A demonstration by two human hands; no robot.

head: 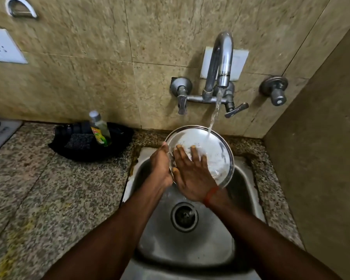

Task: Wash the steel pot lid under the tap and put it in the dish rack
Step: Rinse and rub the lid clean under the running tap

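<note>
The round steel pot lid [217, 150] is held tilted over the steel sink [247, 178], facing me. Water runs from the wall tap [222, 57] onto the lid's upper right part. My left hand [161, 168] grips the lid's left rim. My right hand [192, 174], with a red thread on the wrist, lies flat with spread fingers on the wet face of the lid. No dish rack is in view.
A black tray [121, 136] on the granite counter [49, 188] left of the sink holds a dish soap bottle [100, 130] and a dark scrub pad [79, 141]. A side wall [321, 158] stands close on the right. The sink drain [184, 217] lies below my hands.
</note>
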